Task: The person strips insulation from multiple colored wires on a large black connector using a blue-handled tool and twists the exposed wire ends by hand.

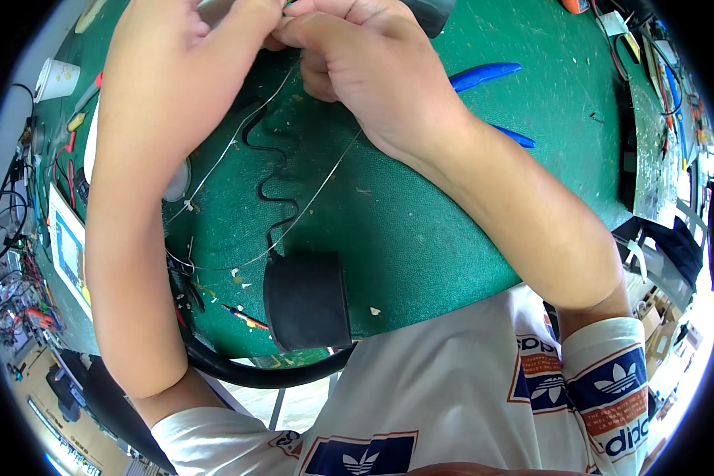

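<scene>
At the top edge, my left hand (202,59) and my right hand (365,67) meet with closed fingers round something too small and hidden to make out, with a speck of colour between the fingertips. Thin pale wire (325,184) loops down from the hands across the green mat (420,254). A wavy black cable (279,200) runs to a curved black piece (305,301) near the front edge. A blue-handled tool (488,73) lies partly under my right arm. Behind my right hand is a dark cylindrical object (428,14), cut off by the frame.
At left are a paper cup (55,79), a printed card (65,242) and tangled leads. A thick black hose or cable (262,373) curves along the front edge. A long dark metal-edged object (639,151) and assorted tools stand at the right edge.
</scene>
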`<state>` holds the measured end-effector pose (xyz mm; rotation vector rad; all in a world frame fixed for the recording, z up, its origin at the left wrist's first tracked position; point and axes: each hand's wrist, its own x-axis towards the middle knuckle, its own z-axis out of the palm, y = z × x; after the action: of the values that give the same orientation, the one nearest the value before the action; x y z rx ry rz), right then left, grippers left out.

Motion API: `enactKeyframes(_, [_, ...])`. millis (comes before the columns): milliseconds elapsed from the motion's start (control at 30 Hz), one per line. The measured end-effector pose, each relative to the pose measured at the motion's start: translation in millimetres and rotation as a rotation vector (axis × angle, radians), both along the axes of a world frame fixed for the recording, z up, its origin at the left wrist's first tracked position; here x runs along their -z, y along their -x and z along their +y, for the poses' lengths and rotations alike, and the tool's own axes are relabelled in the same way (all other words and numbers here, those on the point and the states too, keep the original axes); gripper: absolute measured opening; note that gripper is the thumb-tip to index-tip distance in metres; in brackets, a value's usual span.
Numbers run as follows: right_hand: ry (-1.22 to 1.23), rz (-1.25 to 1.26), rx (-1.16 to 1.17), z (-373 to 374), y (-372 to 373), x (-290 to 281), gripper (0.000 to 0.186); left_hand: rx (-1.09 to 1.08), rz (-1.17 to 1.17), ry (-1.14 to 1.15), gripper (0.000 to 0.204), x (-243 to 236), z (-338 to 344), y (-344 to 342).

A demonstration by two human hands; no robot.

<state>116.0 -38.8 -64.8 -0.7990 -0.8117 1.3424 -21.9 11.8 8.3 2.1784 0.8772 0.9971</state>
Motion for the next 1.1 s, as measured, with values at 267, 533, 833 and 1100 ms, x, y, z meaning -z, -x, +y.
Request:
enactKeyframes(267, [0.026,0.003,0.033,1,4,4,0.018,0.172,0.201,-0.089,0.010,-3,19,2])
enactKeyframes(533, [0.063,-0.264,0.107,2,6,-5,0.021,0.173,0.258,0.150,0.021,-8,34,3])
enactKeyframes(833, [0.037,-0.411,0.057,-11,-4,-35,0.023,0.104,0.139,0.273,0.014,-16,14,8])
enactKeyframes(1100, [-0.133,-0.771,0.122,-12,-13,-43,0.026,0.187,0.200,0.179,0.020,7,43,19])
